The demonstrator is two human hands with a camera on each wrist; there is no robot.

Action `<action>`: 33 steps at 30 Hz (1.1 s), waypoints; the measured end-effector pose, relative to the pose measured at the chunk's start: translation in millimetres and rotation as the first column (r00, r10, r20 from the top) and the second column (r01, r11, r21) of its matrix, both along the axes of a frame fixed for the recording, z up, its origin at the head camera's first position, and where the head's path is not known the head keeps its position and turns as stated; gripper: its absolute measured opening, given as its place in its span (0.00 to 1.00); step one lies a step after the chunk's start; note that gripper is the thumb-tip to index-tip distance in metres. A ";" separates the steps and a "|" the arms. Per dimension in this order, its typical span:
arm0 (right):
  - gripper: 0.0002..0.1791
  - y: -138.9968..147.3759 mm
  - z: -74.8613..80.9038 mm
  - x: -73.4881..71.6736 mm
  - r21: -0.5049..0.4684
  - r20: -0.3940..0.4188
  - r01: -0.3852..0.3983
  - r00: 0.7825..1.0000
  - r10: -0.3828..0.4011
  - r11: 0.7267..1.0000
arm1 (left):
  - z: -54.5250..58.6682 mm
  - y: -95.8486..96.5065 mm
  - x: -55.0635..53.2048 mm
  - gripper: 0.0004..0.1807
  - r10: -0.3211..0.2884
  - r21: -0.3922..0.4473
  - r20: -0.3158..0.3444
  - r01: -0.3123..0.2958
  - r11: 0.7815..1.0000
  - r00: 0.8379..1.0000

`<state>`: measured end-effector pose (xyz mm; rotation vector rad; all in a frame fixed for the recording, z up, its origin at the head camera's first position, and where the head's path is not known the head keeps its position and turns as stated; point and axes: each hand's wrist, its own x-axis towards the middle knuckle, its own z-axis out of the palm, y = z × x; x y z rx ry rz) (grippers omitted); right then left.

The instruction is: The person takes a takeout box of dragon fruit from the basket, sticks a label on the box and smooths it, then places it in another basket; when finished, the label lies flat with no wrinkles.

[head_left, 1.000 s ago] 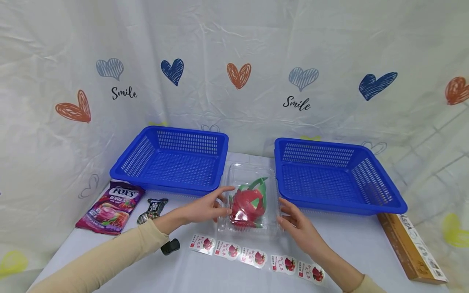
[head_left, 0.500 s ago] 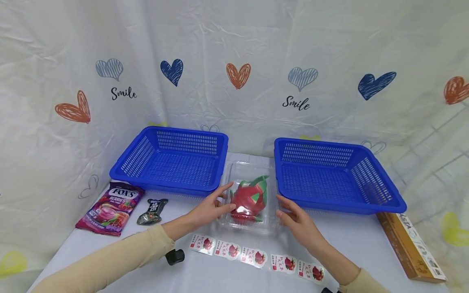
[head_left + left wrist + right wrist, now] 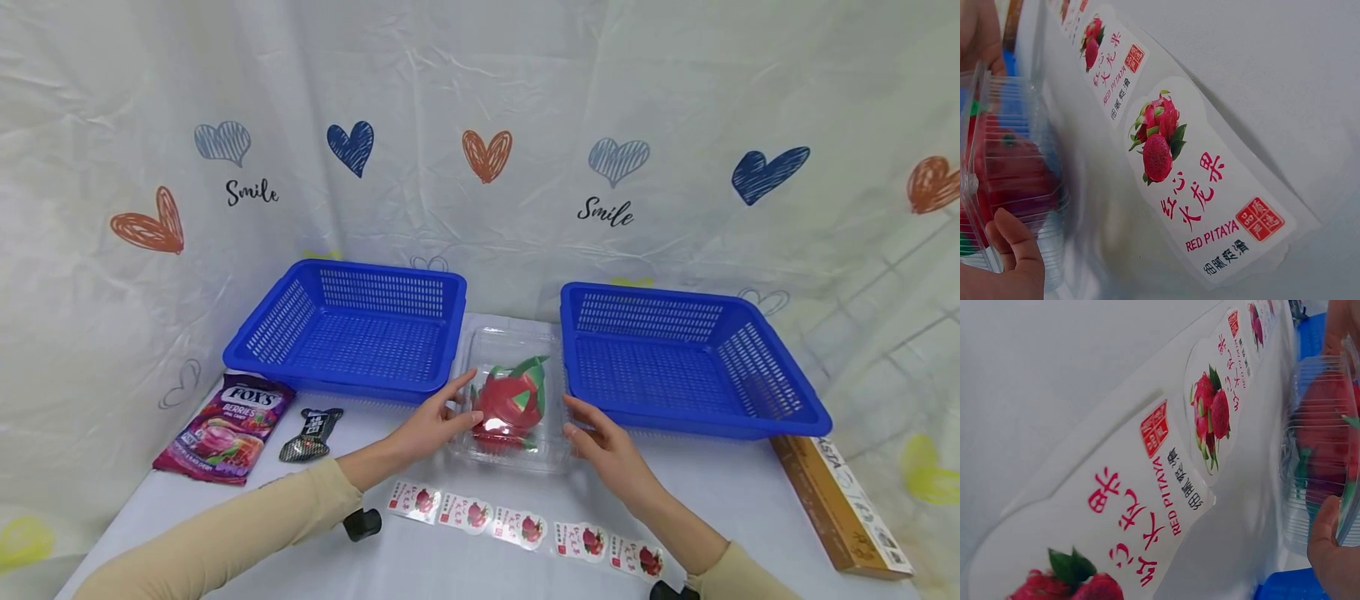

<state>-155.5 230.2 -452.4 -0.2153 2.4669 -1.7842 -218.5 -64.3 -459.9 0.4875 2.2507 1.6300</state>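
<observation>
A clear plastic clamshell box [image 3: 510, 461], its lid down, stands mid-table between my hands. Inside lies a red dragon fruit [image 3: 504, 407] with green leaf tips. At the box's left side, my left hand [image 3: 429, 429] holds the edge, thumb on the rim near the front and forefinger pointing along the side. My right hand [image 3: 611, 454] grips the opposite side with thumb and bent fingers. In the right wrist view the thumb [image 3: 1325, 519] presses the seam of lid and base. The fingers under the rim are partly hidden.
A strip of dragon fruit stickers [image 3: 517, 527] lies in front of the box. Blue baskets stand behind at left [image 3: 352, 387] and right [image 3: 697, 425]. A candy bag [image 3: 225, 429] and a small black packet [image 3: 310, 435] lie left; a brown carton [image 3: 836, 517] lies right.
The clamshell box has shifted slightly away from me, toward the gap between the baskets, with both hands moving along at its sides. The stickers and baskets stay put.
</observation>
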 end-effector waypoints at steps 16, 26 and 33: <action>0.28 -0.5 -4.4 -0.2 0.043 -0.020 -0.025 0.999 0.026 0.999 | 1.4 -2.1 -2.3 0.40 -0.042 0.004 -0.044 0.043 0.999 0.998; 0.28 -0.4 -2.8 -0.7 0.078 0.014 -0.052 0.999 0.051 0.996 | 0.7 -2.5 -4.0 0.39 -0.052 0.006 -0.034 0.052 0.999 0.998; 0.28 1.7 -6.4 0.2 0.096 -0.024 -0.067 0.997 0.070 0.993 | -2.7 -3.6 -1.9 0.38 -0.068 -0.019 -0.095 0.067 0.998 0.993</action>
